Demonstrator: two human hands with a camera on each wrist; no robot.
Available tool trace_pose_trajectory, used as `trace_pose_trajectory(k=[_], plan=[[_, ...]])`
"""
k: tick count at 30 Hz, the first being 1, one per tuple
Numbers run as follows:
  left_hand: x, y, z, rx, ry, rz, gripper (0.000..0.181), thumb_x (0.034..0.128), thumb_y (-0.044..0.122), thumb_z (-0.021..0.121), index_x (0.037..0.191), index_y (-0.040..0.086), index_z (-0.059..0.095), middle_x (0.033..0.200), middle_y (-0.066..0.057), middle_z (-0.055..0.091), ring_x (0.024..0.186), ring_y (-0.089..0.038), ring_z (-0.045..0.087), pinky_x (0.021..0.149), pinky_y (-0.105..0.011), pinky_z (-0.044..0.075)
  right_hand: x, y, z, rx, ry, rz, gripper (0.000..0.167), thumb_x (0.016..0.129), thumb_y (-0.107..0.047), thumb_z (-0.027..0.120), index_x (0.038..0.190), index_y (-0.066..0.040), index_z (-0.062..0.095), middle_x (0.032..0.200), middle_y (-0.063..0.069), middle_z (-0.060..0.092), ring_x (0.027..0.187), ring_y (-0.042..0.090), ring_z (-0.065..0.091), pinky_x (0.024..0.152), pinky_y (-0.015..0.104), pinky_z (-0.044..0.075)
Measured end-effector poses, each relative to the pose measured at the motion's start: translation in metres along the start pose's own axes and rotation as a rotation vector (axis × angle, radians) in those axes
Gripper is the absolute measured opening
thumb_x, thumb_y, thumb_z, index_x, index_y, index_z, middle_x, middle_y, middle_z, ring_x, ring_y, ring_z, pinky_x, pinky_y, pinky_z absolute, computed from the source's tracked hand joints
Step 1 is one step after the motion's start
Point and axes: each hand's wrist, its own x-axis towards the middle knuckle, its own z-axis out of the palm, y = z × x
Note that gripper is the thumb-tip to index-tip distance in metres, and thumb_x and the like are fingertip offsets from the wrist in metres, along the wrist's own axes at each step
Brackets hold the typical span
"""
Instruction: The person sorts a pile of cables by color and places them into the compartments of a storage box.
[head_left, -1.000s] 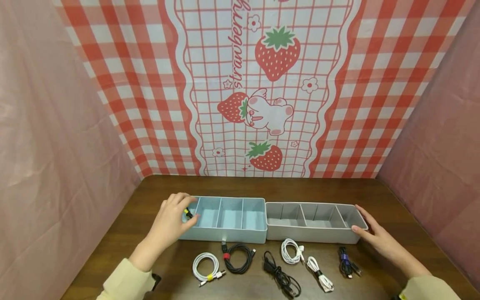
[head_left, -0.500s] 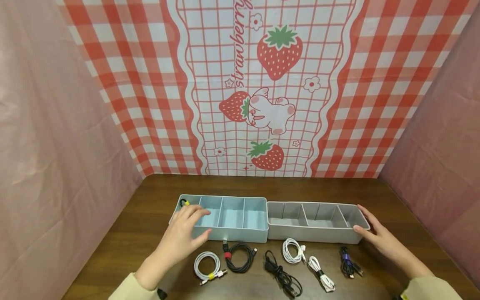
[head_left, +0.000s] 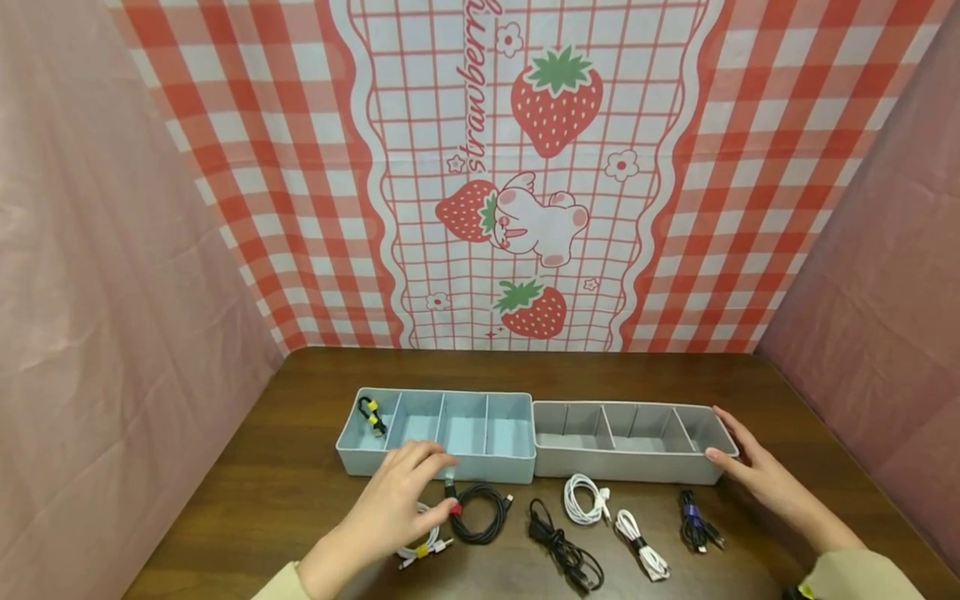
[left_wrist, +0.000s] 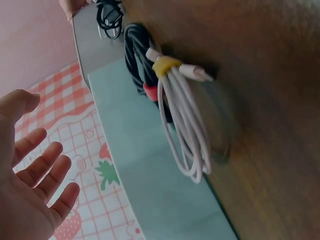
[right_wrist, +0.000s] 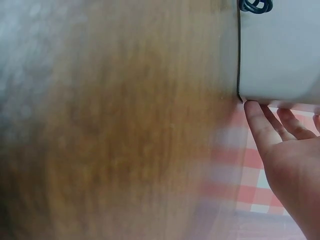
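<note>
Back out of the blue box (head_left: 506, 469) comes the left hand (head_left: 401, 492), which a second ago was down in the leftmost compartment with the short black cable (head_left: 372, 417), and now it is over the bench (head_left: 247, 467) in front of that same box! That cable, banded in yellow, lies on its own in the blue box's leftmost compartment, fully in view. Look at the left hand: fingers loosely spread, thumb well away from them, nothing in its grasp, and the left wrist view shows clear space between it and the cables. Beneath it, in front of the blue box's left half, sits the yellow-tied white cable (head_left: 422, 551), partly hidden by the hand; just right of that, near the blue box's front wall, coils the red-tied black cable (head_left: 477, 541), its red band right beside the thumb tip in the head view. Over to the right hand (head_left: 757, 479), exactly where it was: it rests against the far end of the grey box (head_left: 630, 467), thumb and fingers set apart, and that grey box stands in line off the blue box's right end. Forward and to the right of the blue box we have, in order, the black cable bundle (head_left: 564, 551), the white cable loop (head_left: 569, 504), the black-tied white cable (head_left: 642, 546) and, farthest out, the purple-tied cable (head_left: 692, 518).
</note>
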Motion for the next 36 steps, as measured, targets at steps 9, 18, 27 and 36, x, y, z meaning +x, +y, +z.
trace_pose_trajectory(k=[9, 18, 27, 36], plan=[[-0.002, 0.007, 0.012, -0.054, -0.109, 0.027, 0.041, 0.0755, 0.032, 0.075, 0.112, 0.020, 0.062, 0.111, 0.008, 0.056, 0.104, -0.009, 0.052, 0.083, -0.034, 0.045, 0.000, 0.000, 0.001, -0.010, 0.006, -0.010, 0.072, 0.099, -0.023, 0.048, 0.153, -0.019, 0.001, 0.144, 0.030, 0.022, 0.115, 0.001, 0.040, 0.076, 0.010, 0.040], [0.000, 0.009, 0.023, -0.053, -0.201, 0.068, 0.042, 0.0753, 0.034, 0.075, 0.112, 0.020, 0.061, 0.110, 0.008, 0.057, 0.097, -0.007, 0.050, 0.081, -0.029, 0.042, 0.001, 0.001, 0.001, 0.005, 0.012, -0.031, 0.072, 0.099, -0.020, 0.049, 0.153, -0.016, 0.002, 0.144, 0.031, 0.023, 0.103, -0.019, 0.031, 0.075, 0.010, 0.041], [-0.005, 0.005, 0.028, -0.055, -0.302, 0.085, 0.045, 0.0742, 0.038, 0.075, 0.113, 0.020, 0.061, 0.110, 0.007, 0.056, 0.095, -0.008, 0.048, 0.081, -0.028, 0.041, 0.000, -0.001, 0.001, 0.006, 0.003, -0.022, 0.072, 0.099, -0.020, 0.049, 0.153, -0.018, 0.001, 0.144, 0.031, 0.022, 0.103, -0.019, 0.031, 0.075, 0.010, 0.040], [-0.007, -0.003, 0.031, -0.054, -0.400, 0.129, 0.044, 0.0755, 0.039, 0.075, 0.113, 0.021, 0.061, 0.111, 0.007, 0.057, 0.103, -0.010, 0.050, 0.083, -0.029, 0.042, 0.000, -0.001, 0.001, 0.027, 0.002, -0.032, 0.072, 0.099, -0.019, 0.048, 0.153, -0.016, 0.001, 0.143, 0.030, 0.023, 0.103, -0.017, 0.033, 0.075, 0.010, 0.040]])
